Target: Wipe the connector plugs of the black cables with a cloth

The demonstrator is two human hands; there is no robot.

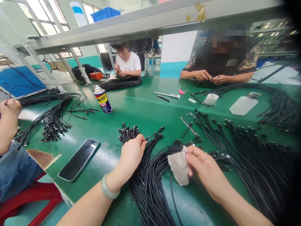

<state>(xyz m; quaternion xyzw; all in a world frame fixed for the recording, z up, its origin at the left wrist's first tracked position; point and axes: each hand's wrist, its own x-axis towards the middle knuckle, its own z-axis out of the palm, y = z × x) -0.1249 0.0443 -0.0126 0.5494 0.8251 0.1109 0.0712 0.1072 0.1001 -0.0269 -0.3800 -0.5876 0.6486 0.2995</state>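
Observation:
A thick bundle of black cables [152, 191] with small plugs at the ends lies on the green table in front of me. My left hand [131, 158], a pale green bangle at its wrist, is closed over the plug end of this bundle. A cable's plug tip shows beside its pinched thumb and finger; the rest of the grip is hidden. In my right hand [202, 168] a light grey cloth [179, 168] is pinched between thumb and fingers. The cloth hangs over the right part of the cables. Beyond my left hand, several black plugs [128, 132] stick up in a cluster.
A phone [78, 160] lies at left, with a spray can [103, 99] behind it. More cables [261, 157] spread at right. Calipers [167, 95], tweezers [188, 125], a white roll [211, 99] and a clear bottle [244, 104] lie farther back. Co-workers sit opposite; another person's arm [8, 125] is at left.

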